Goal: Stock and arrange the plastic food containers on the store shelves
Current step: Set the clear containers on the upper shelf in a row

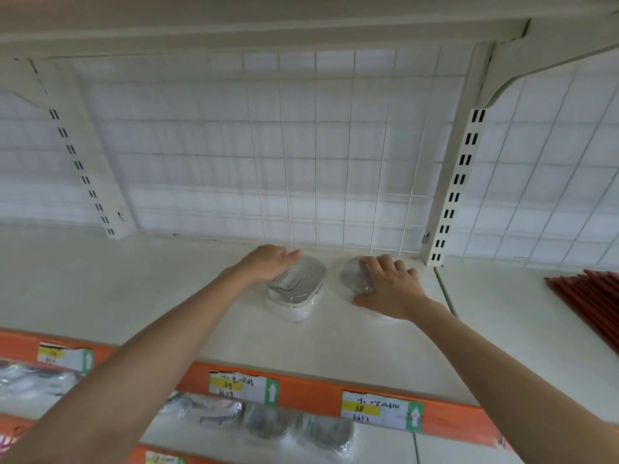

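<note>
White store shelf [134,296] with two clear plastic containers [296,283] near the back, red stack [589,296] at right.

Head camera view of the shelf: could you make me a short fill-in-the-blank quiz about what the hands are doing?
1. The left hand and right hand each touch a clear plastic ____.
2. The price-label strip along the shelf edge is coloured ____.
3. Each price label carries a green square with a white ____.

Missing words: container; orange; arrow

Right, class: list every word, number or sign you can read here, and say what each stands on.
"68" on the yellow band of the right price tag; its handwriting is unclear.
White up-arrow on green, middle price tag.
The left price tag is too blurred to read.
</note>
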`<move>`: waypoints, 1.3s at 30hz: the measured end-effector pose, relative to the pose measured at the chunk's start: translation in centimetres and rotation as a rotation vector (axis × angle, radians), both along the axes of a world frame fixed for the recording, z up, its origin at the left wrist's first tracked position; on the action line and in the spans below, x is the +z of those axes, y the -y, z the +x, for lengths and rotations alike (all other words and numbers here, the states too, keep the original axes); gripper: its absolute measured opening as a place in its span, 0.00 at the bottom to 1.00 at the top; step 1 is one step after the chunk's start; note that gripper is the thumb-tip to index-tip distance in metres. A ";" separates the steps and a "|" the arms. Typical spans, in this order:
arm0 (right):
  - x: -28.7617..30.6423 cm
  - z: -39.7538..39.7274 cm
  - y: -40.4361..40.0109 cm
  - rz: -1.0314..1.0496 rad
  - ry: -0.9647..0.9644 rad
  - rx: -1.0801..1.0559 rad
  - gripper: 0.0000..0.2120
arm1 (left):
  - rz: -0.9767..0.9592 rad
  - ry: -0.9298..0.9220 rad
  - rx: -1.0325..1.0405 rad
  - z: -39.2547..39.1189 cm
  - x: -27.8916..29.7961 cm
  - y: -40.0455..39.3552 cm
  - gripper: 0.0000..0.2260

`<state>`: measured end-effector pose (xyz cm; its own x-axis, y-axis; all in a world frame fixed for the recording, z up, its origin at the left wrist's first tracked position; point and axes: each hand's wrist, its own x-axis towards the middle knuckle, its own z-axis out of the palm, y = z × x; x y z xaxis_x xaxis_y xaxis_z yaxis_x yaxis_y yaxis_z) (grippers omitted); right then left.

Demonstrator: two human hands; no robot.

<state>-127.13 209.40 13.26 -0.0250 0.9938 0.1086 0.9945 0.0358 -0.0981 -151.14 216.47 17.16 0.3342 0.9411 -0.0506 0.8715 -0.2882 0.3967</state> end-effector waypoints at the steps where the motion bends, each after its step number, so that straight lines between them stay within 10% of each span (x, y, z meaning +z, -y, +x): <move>1: 0.2 -0.1 0.0 -0.021 -0.010 0.000 0.35 | -0.062 -0.009 0.016 0.3 0.0 0.3 0.24; 6: 0.9 -0.5 0.0 -0.088 -0.038 -0.023 0.37 | -0.229 -0.246 0.062 2.0 -0.6 1.8 0.52; 39: 2.0 -10.0 12.1 0.238 -0.016 0.058 0.40 | 0.560 -0.235 -0.044 -9.1 0.4 16.1 0.41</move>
